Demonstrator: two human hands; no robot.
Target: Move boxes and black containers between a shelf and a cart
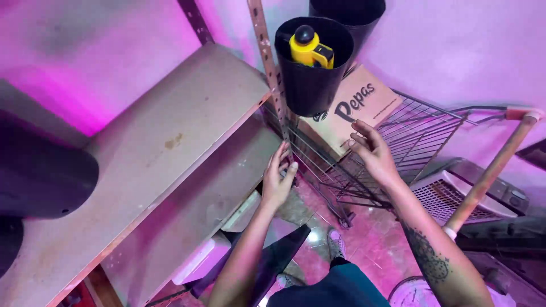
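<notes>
Upright (272, 74) of the shelf unit, a perforated metal strip, runs down the front corner of the wooden shelf (170, 142). The left hand (277, 181) rests against this upright, fingers extended and touching the metal, gripping nothing. The right hand (372, 150) hovers just beside the wire rack (398, 148), fingers spread, holding nothing. A black bucket (310, 74) hangs at the upright, containing a yellow tool (310, 50). A cardboard box (355, 108) lies behind the rack.

left hand (277, 181) touching shelf upright (272, 74); right hand (372, 149) open near wire cart (409, 136)
</notes>
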